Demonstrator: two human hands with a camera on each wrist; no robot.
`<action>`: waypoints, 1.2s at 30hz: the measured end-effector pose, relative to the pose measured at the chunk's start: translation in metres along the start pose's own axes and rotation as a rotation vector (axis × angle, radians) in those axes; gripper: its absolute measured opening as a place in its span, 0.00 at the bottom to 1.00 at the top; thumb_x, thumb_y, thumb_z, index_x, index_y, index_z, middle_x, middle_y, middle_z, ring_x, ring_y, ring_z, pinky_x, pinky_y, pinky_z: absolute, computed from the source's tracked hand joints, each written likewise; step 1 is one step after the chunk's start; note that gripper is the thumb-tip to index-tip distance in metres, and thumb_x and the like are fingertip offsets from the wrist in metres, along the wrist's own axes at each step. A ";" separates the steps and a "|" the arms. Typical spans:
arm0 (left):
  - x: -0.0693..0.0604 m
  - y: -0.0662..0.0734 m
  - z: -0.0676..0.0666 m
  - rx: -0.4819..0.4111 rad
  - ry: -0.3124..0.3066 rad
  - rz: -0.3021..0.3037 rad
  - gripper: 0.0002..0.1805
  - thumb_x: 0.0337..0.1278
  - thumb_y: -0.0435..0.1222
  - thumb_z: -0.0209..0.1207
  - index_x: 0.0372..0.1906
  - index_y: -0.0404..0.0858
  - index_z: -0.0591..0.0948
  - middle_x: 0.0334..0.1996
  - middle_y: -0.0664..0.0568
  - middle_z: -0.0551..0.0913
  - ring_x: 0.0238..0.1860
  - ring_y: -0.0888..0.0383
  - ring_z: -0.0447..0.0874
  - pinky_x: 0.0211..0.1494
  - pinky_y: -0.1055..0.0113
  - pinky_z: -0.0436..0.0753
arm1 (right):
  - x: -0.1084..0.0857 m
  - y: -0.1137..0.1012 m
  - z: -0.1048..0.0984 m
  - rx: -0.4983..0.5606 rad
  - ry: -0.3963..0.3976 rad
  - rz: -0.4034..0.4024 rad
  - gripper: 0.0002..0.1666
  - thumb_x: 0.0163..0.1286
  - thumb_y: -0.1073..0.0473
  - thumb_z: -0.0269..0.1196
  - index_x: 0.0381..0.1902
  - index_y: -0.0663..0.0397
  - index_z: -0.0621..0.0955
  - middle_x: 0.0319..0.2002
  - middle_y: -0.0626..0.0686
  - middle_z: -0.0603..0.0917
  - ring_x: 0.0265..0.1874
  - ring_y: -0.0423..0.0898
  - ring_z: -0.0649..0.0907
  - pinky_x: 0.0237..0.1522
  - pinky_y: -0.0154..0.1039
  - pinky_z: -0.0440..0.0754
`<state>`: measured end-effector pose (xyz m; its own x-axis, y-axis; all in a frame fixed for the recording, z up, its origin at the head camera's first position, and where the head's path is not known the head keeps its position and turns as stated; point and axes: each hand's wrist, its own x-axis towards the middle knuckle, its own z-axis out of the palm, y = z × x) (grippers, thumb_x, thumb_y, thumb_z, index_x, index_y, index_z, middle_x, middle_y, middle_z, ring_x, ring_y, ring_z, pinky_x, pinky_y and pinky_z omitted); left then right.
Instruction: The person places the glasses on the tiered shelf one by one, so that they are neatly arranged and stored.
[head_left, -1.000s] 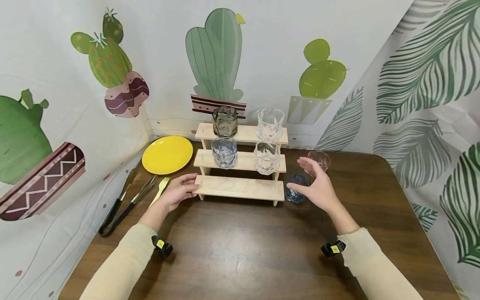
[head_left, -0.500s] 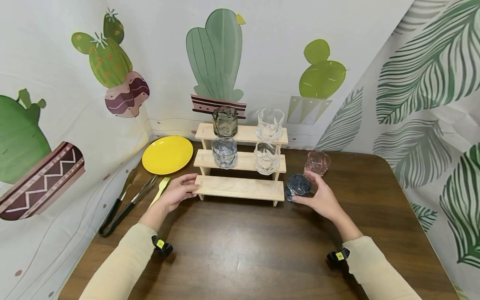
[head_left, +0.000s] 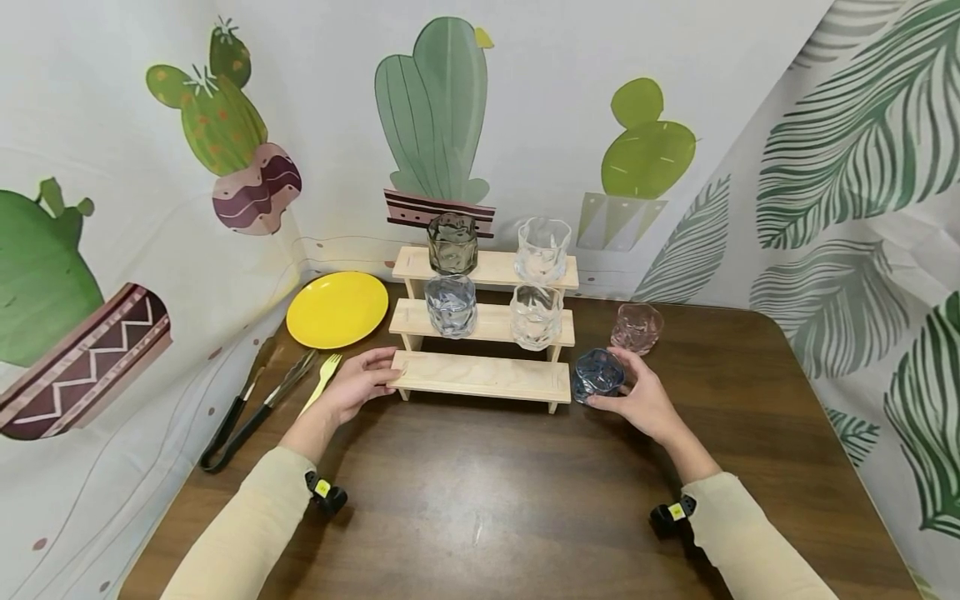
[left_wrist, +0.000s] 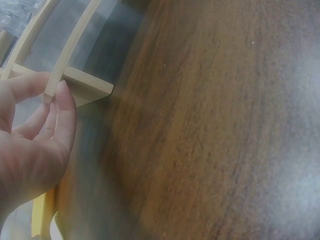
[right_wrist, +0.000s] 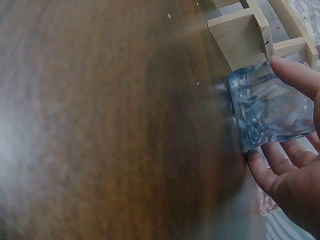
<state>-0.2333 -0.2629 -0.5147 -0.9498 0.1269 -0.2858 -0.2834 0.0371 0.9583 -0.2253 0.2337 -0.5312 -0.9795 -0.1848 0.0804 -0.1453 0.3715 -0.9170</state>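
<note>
My left hand pinches the left end of the lowest step of a three-step wooden stand; in the left wrist view the thumb and fingers lie on both sides of the board. To the right of the stand, my right hand grips a dark blue glass on the table, thumb at the near side and fingers behind. The right wrist view shows this blue glass between thumb and fingers. On the top step are a grey glass and a clear glass; the middle step holds a light blue glass and a clear glass.
A pink glass stands on the table behind my right hand. At the left lie a yellow plate, a yellow fork and black-handled tongs. A patterned cloth hangs behind the table.
My right hand has come down from above the blue and pink glasses and closed around the dark blue glass. The left hand has kept its hold on the stand.
</note>
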 end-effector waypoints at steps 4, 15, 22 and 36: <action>0.000 0.000 0.000 0.004 -0.001 -0.002 0.36 0.68 0.28 0.63 0.77 0.28 0.63 0.64 0.33 0.72 0.46 0.56 0.83 0.45 0.67 0.86 | -0.004 -0.013 0.000 0.017 0.010 -0.008 0.55 0.53 0.67 0.82 0.75 0.64 0.65 0.68 0.69 0.71 0.67 0.67 0.71 0.64 0.67 0.72; -0.003 0.002 0.001 0.006 0.004 -0.008 0.35 0.69 0.27 0.62 0.77 0.29 0.63 0.64 0.34 0.72 0.45 0.56 0.83 0.45 0.68 0.86 | -0.016 -0.041 0.002 -0.063 0.076 -0.082 0.50 0.51 0.71 0.81 0.69 0.70 0.69 0.60 0.72 0.76 0.57 0.67 0.79 0.56 0.63 0.79; -0.002 0.002 0.001 0.013 0.001 0.000 0.36 0.69 0.28 0.62 0.77 0.29 0.63 0.63 0.34 0.72 0.45 0.56 0.83 0.45 0.67 0.86 | -0.022 -0.045 -0.004 -0.120 0.129 -0.101 0.47 0.53 0.70 0.80 0.68 0.71 0.70 0.59 0.72 0.76 0.53 0.68 0.80 0.53 0.65 0.81; 0.000 0.000 0.002 0.005 0.006 0.003 0.35 0.68 0.27 0.62 0.76 0.29 0.64 0.63 0.35 0.73 0.45 0.56 0.83 0.44 0.67 0.86 | -0.022 -0.032 -0.011 -0.149 0.142 -0.154 0.49 0.48 0.61 0.86 0.67 0.54 0.75 0.56 0.58 0.83 0.50 0.54 0.82 0.44 0.28 0.80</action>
<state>-0.2331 -0.2606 -0.5147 -0.9515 0.1213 -0.2826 -0.2796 0.0412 0.9592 -0.2009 0.2359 -0.4996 -0.9525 -0.1241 0.2783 -0.3030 0.4810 -0.8227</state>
